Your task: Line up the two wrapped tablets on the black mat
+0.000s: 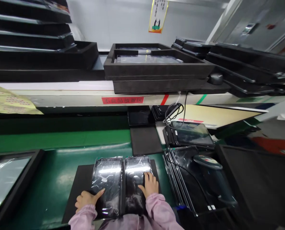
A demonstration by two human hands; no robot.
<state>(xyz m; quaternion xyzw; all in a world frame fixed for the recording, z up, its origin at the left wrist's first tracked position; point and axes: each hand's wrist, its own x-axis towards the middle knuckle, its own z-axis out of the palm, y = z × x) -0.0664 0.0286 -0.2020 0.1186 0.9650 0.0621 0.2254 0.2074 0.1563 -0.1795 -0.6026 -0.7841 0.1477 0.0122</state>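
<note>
Two film-wrapped black panels (107, 188) lie side by side, long axes forward; left hand (87, 198) and right hand (149, 185) each touch the nearer panel, grips open, unclenched

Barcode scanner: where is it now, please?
In the head view, the barcode scanner is at lower right, by the stacked wrapped panels, right of the right hand.

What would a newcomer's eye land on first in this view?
First come two glossy black panels wrapped in clear plastic, lying side by side on a black mat on a green work surface, with the left hand and right hand resting on them. Above, stacked black foam trays sit on a shelf, and at right a handheld barcode scanner lies on more black panels.
</note>
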